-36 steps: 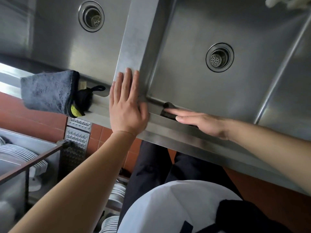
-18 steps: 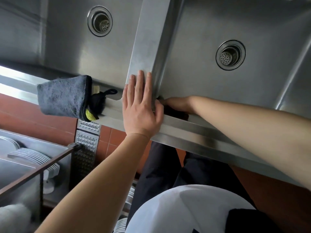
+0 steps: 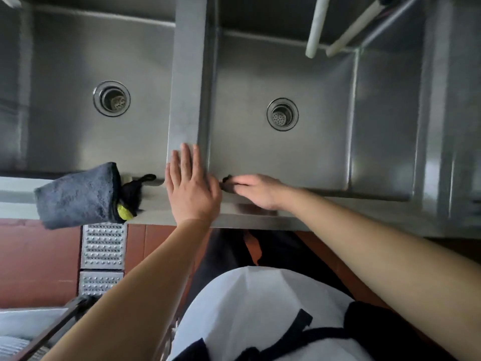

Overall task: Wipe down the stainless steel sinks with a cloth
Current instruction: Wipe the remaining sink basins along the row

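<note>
Two stainless steel sinks lie below me: the left sink (image 3: 78, 142) and the right sink (image 3: 299, 157), split by a steel divider (image 3: 188, 74). My left hand (image 3: 191, 188) rests flat, fingers straight, on the front rim where the divider meets it. My right hand (image 3: 256, 190) presses a small dark cloth (image 3: 226, 182) against the front rim of the right sink, close to my left hand. Most of the cloth is hidden under the fingers.
A folded grey towel (image 3: 75, 195) hangs over the front rim at the left, with a black and yellow scrubber (image 3: 128, 201) beside it. Two white pipes (image 3: 316, 24) reach in above the right sink. Perforated metal floor grates (image 3: 103, 246) and stacked plates (image 3: 15, 347) lie lower left.
My right hand slid the dark cloth left along the front rim towards my left hand, then slightly back right. The camera view shifted, showing more of both sinks.
</note>
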`<state>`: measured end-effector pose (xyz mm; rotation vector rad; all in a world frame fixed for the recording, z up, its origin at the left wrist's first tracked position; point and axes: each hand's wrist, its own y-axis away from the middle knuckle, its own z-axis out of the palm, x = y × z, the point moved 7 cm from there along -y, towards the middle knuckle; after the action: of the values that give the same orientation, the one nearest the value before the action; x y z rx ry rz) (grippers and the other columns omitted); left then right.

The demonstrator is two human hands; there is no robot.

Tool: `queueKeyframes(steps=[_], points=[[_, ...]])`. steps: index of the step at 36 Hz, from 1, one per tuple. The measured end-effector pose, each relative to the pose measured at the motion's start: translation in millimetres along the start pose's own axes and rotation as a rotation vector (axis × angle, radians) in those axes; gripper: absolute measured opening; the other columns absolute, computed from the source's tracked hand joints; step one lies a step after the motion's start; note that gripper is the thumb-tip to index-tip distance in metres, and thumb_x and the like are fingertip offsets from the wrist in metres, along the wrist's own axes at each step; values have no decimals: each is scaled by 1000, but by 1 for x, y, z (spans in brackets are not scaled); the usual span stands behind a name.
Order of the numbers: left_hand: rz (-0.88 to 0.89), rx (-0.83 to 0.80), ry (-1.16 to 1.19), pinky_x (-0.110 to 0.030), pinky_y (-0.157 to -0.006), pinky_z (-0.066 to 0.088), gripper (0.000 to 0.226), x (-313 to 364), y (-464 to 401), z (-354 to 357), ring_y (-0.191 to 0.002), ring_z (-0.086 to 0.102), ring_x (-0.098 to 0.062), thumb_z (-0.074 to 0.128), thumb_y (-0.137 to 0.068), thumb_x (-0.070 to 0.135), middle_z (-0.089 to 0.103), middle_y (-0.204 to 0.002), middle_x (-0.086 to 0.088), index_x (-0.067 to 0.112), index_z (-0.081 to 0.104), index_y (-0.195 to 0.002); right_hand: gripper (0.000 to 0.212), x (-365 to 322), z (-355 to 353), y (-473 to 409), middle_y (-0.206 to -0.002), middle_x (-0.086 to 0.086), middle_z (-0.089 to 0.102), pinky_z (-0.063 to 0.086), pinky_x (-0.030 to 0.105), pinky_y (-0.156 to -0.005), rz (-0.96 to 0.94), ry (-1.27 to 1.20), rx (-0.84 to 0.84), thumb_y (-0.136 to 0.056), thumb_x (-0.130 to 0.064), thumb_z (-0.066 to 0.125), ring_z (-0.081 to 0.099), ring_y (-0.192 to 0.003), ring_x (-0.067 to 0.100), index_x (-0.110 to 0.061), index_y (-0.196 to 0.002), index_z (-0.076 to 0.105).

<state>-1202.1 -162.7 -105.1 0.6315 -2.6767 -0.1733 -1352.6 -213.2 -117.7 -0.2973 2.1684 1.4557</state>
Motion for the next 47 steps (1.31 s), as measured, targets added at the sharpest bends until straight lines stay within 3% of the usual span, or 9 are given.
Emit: queueKeyframes(steps=[8, 14, 17, 23, 29, 33, 40, 43, 47], points=[[-4, -59, 35, -46, -125, 7, 73, 1, 2, -5, -154, 9, -29, 45, -91, 32, 17, -166, -5, 21, 19, -158, 37, 90, -39, 38, -145, -12, 52, 25, 27, -86, 199, 155, 129, -99, -47, 37, 48, -131, 20, -47, -130, 57], [-48, -67, 85, -45, -124, 8, 72, 4, 0, -9, -153, 9, -29, 53, -92, 22, 18, -166, -5, 21, 23, -158, 35, 192, -91, 89, -142, 2, 57, 40, 33, -102, 372, 111, 177, -100, -37, 43, 51, -126, 26, -30, -128, 63], [-87, -87, 103, -46, -124, 6, 70, 8, 1, -12, -154, 6, -28, 52, -93, 21, 16, -166, -4, 22, 23, -157, 32, 228, -113, 116, -135, 6, 60, 41, 32, -91, 409, 148, 166, -104, -34, 41, 54, -118, 26, -25, -124, 64], [-177, -1, 177, -45, -120, 14, 56, 59, 14, -23, -147, 21, -34, 58, -88, 13, 31, -160, -7, 22, 49, -143, 34, 247, -138, 138, -141, 1, 58, 38, 27, -94, 328, 194, 201, -104, -31, 44, 54, -124, 23, -25, -133, 61], [-211, -325, 735, -26, -89, 51, 25, 182, 49, 2, -94, 68, -7, 66, -90, 10, 74, -100, 6, 25, 72, -109, 25, 212, -179, 145, -113, 0, 71, 48, 27, -82, 14, -422, 495, -98, -21, 59, 65, -95, 15, -22, -121, 69], [-233, -563, 1000, -16, -81, 53, 30, 270, 64, 33, -94, 70, -4, 77, -87, 20, 74, -108, 3, 29, 69, -115, 22, 190, -200, 152, -97, 2, 76, 59, 29, -68, -180, -952, 340, -94, -14, 63, 73, -85, 15, -26, -111, 71], [-353, -411, 1057, -33, -78, 54, 10, 327, 52, 48, -74, 65, -10, 78, -84, 12, 71, -78, 2, 18, 72, -87, 22, 206, -214, 152, -91, -7, 74, 60, 41, -72, -200, -1057, 386, -86, -11, 73, 70, -92, 22, -30, -96, 74], [-427, -496, 1103, -49, -94, 54, 22, 335, 51, 61, -87, 68, -26, 77, -84, 9, 71, -92, -13, 10, 67, -104, 23, 208, -217, 147, -90, -8, 75, 60, 37, -67, -220, -1067, 377, -84, -13, 75, 71, -88, 18, -34, -93, 75], [-471, -479, 1065, -29, -76, 56, 40, 331, 44, 71, -85, 67, -18, 77, -84, 10, 66, -93, -6, 14, 63, -121, 25, 207, -214, 133, -87, -6, 75, 59, 34, -63, -204, -1110, 342, -83, -6, 74, 72, -82, 15, -31, -90, 76]])
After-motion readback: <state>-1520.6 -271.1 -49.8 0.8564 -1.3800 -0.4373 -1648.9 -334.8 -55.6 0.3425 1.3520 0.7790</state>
